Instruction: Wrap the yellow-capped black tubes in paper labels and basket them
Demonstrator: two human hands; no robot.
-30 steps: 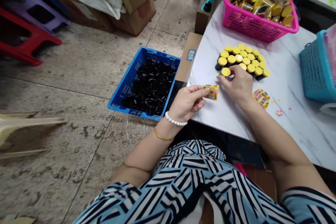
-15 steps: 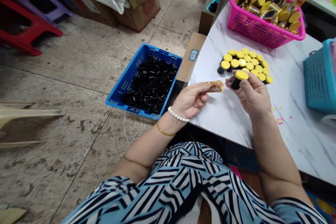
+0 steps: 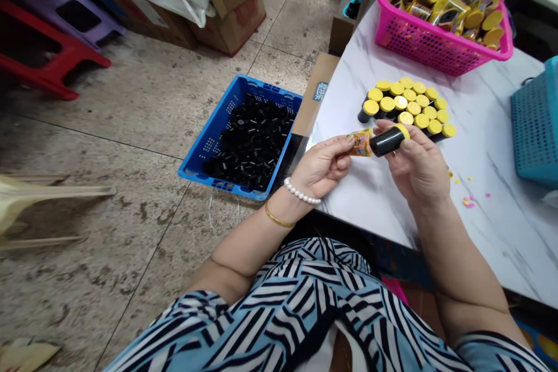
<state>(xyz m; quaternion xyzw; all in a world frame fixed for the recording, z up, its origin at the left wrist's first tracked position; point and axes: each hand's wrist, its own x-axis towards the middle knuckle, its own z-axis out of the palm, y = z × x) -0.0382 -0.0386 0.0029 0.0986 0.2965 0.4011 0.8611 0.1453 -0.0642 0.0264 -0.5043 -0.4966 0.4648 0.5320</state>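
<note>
My left hand pinches a small printed plastic wrapper, yellow and orange, by its left end. In my right hand is a black canister with a yellow lid, tilted onto its side so that its black end points left at the wrapper. The canister's end meets the wrapper's right edge; whether it is inside cannot be made out. Just behind my hands, several more black canisters with yellow lids stand upright in a cluster on the white marbled table.
A pink basket full of wrapped yellow-lidded canisters stands at the table's back. A turquoise basket is at the right. Small pink and yellow bits lie on the table. Left of it, a blue crate holds black canisters.
My right hand has tipped the canister from near upright to sideways, its black end now at the wrapper. The wrapper shows wider between my hands.
</note>
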